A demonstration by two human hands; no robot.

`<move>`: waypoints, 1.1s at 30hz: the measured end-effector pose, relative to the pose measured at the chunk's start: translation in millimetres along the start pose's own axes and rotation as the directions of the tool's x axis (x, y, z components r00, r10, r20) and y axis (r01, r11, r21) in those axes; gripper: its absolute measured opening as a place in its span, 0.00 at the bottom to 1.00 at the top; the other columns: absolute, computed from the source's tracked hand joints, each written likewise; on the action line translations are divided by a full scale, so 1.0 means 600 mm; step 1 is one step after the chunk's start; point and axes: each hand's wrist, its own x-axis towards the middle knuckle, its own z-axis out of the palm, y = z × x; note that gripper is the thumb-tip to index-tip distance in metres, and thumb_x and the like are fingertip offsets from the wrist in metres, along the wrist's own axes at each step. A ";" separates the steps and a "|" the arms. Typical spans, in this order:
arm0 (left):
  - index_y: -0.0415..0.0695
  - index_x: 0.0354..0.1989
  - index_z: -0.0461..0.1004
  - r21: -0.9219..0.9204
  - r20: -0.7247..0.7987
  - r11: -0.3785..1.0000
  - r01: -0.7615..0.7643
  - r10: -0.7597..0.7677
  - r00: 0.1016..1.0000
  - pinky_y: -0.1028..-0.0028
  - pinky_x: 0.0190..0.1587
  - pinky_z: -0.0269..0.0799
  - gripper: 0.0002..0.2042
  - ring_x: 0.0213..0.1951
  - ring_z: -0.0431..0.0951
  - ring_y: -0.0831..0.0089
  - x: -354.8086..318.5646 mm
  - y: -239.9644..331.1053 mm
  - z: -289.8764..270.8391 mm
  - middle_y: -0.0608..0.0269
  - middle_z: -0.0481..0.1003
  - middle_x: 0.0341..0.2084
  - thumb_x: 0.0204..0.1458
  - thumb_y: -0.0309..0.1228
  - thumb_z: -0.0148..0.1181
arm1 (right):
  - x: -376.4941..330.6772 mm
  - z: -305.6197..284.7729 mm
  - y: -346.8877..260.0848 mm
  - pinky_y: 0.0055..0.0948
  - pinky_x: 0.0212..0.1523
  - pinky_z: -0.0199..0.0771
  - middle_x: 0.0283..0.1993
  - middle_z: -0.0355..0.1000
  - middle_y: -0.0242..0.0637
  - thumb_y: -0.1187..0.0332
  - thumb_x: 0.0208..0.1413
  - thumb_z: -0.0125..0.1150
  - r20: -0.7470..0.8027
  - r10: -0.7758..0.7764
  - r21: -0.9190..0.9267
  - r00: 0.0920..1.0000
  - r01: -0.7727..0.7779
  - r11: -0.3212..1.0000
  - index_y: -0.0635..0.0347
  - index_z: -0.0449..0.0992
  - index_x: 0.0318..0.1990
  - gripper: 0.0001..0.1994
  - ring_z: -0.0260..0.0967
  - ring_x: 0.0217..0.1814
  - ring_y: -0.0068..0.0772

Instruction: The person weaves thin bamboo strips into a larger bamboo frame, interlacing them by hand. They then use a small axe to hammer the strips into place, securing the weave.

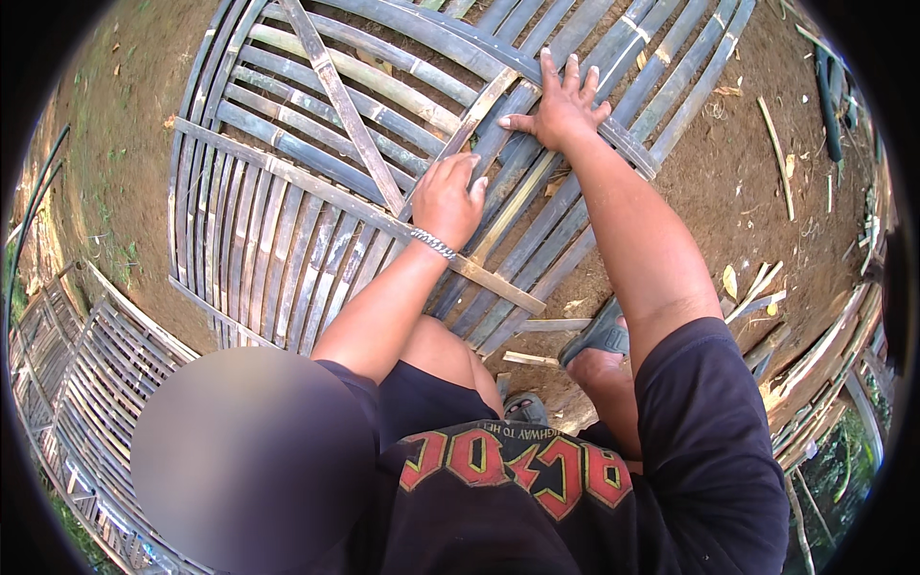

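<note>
Evidently, a broad grey-brown panel of split-bamboo slats (338, 94) lies over brown earth (709, 177); the right hand (563, 113) spreads flat fingers on it, the left hand (446, 199) curves loosely, grip unclear. Probably stiff yet springy, best held by its crossbars (498, 285).

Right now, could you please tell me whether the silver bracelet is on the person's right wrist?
No, the silver bracelet sits just behind the left hand, while none shows behind the right hand.

Panel (287, 177) over soil (695, 216), stick (775, 158) at right
</note>
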 end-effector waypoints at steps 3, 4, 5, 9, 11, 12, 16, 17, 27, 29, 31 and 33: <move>0.43 0.49 0.79 0.074 -0.030 0.997 0.035 -0.033 0.999 0.62 0.56 0.74 0.17 0.51 0.79 0.55 0.019 0.014 0.019 0.56 0.81 0.48 0.49 0.28 0.70 | 0.001 0.002 0.001 0.76 0.74 0.34 0.85 0.29 0.43 0.30 0.36 0.74 -0.011 -0.009 0.010 1.000 0.009 1.000 0.31 0.36 0.80 0.67 0.17 0.86 0.56; 0.44 0.49 0.79 0.090 -0.033 0.995 0.051 -0.048 0.998 0.62 0.56 0.74 0.17 0.51 0.79 0.56 0.024 0.018 0.024 0.57 0.81 0.48 0.48 0.29 0.70 | 0.001 0.002 0.002 0.76 0.74 0.34 0.85 0.30 0.43 0.30 0.36 0.75 -0.017 -0.014 0.016 1.000 0.014 1.000 0.31 0.36 0.81 0.67 0.17 0.86 0.56; 0.44 0.49 0.79 0.101 -0.029 0.992 0.071 -0.068 0.997 0.62 0.56 0.74 0.18 0.51 0.79 0.56 0.026 0.021 0.029 0.57 0.81 0.48 0.48 0.29 0.70 | 0.001 0.003 0.002 0.76 0.74 0.34 0.85 0.30 0.43 0.30 0.36 0.75 -0.016 -0.016 0.015 1.000 0.016 1.000 0.32 0.36 0.81 0.67 0.17 0.86 0.56; 0.46 0.50 0.80 0.156 -0.017 0.981 0.119 -0.117 0.993 0.61 0.56 0.74 0.20 0.51 0.78 0.57 0.035 0.033 0.039 0.59 0.81 0.48 0.47 0.30 0.72 | 0.001 0.005 0.004 0.76 0.73 0.37 0.85 0.30 0.41 0.28 0.34 0.74 -0.027 -0.013 0.004 1.000 0.013 1.000 0.29 0.35 0.80 0.68 0.19 0.86 0.56; 0.46 0.50 0.80 0.176 -0.023 0.975 0.137 -0.135 0.991 0.61 0.55 0.74 0.20 0.51 0.78 0.57 0.036 0.038 0.043 0.59 0.81 0.48 0.46 0.30 0.72 | 0.004 0.008 0.009 0.76 0.73 0.38 0.85 0.30 0.40 0.28 0.34 0.73 -0.036 -0.016 0.007 0.999 0.017 1.000 0.28 0.35 0.80 0.68 0.20 0.86 0.56; 0.46 0.50 0.80 0.181 -0.031 0.972 0.149 -0.146 0.989 0.61 0.55 0.74 0.20 0.51 0.78 0.57 0.037 0.039 0.045 0.59 0.81 0.47 0.46 0.30 0.72 | 0.003 0.007 0.010 0.76 0.73 0.38 0.85 0.30 0.41 0.28 0.35 0.74 -0.039 -0.021 0.018 0.999 0.022 1.000 0.29 0.35 0.80 0.67 0.20 0.86 0.56; 0.46 0.50 0.81 0.211 -0.050 0.948 0.239 -0.233 0.971 0.61 0.56 0.74 0.19 0.50 0.78 0.57 0.038 0.047 0.055 0.59 0.82 0.46 0.46 0.30 0.72 | -0.007 0.006 0.009 0.76 0.74 0.36 0.85 0.31 0.41 0.30 0.37 0.74 -0.094 -0.051 0.052 0.994 0.056 0.997 0.32 0.36 0.80 0.66 0.21 0.86 0.55; 0.46 0.50 0.81 0.215 -0.053 0.947 0.239 -0.232 0.971 0.61 0.56 0.73 0.19 0.50 0.78 0.57 0.037 0.048 0.056 0.59 0.82 0.45 0.47 0.30 0.72 | -0.012 0.002 0.010 0.73 0.76 0.33 0.85 0.32 0.42 0.34 0.39 0.76 -0.079 -0.053 0.091 0.995 0.060 0.994 0.34 0.38 0.81 0.64 0.21 0.86 0.54; 0.47 0.51 0.81 0.253 -0.047 0.937 0.241 -0.237 0.970 0.60 0.55 0.74 0.19 0.49 0.78 0.56 0.037 0.055 0.060 0.58 0.82 0.44 0.48 0.30 0.71 | -0.050 0.026 0.066 0.62 0.80 0.28 0.83 0.40 0.43 0.41 0.47 0.75 -0.290 -0.245 0.160 0.925 0.299 0.941 0.39 0.46 0.79 0.56 0.29 0.86 0.48; 0.46 0.51 0.81 0.265 -0.051 0.936 0.230 -0.225 0.973 0.60 0.55 0.74 0.19 0.50 0.78 0.56 0.035 0.049 0.062 0.58 0.82 0.45 0.49 0.30 0.71 | -0.081 0.040 0.093 0.61 0.80 0.27 0.83 0.39 0.42 0.44 0.50 0.74 -0.299 -0.259 0.164 0.919 0.317 0.934 0.39 0.46 0.79 0.53 0.29 0.86 0.48; 0.46 0.51 0.81 0.280 -0.048 0.933 0.226 -0.221 0.974 0.61 0.55 0.74 0.19 0.50 0.78 0.56 0.035 0.047 0.062 0.57 0.82 0.45 0.49 0.30 0.70 | -0.124 0.050 0.121 0.58 0.81 0.27 0.83 0.40 0.42 0.50 0.55 0.71 -0.322 -0.272 0.177 0.907 0.340 0.924 0.41 0.48 0.78 0.48 0.32 0.85 0.48; 0.46 0.52 0.81 0.282 -0.048 0.936 0.213 -0.208 0.977 0.61 0.56 0.73 0.19 0.51 0.77 0.56 0.034 0.054 0.064 0.58 0.82 0.47 0.49 0.29 0.70 | -0.161 0.069 0.161 0.58 0.81 0.30 0.81 0.43 0.44 0.52 0.54 0.72 -0.358 -0.277 0.193 0.892 0.360 0.913 0.44 0.50 0.77 0.47 0.35 0.84 0.49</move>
